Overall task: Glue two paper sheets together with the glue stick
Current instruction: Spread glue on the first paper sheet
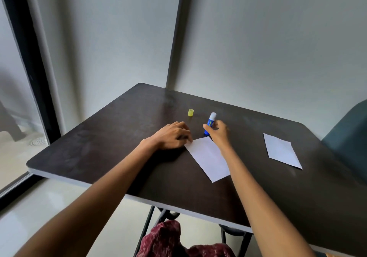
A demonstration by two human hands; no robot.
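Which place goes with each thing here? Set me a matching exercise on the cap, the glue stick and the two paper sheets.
Things:
1. cap
2. glue stick
3. near sheet
4. far sheet

Places:
A. alone, off to the right on the table
B. in the right hand, uncapped
C. standing on the table beyond the left hand
D. flat between the two hands, a corner under the left hand's fingers

Pairs: 1-C, 2-B, 3-D, 4-A

A dark table (pixel 99 147) bore two paper sheets (pixel 208 157) (pixel 282 150), a yellow cap (pixel 190 112), and an upright glue stick (pixel 210 122).
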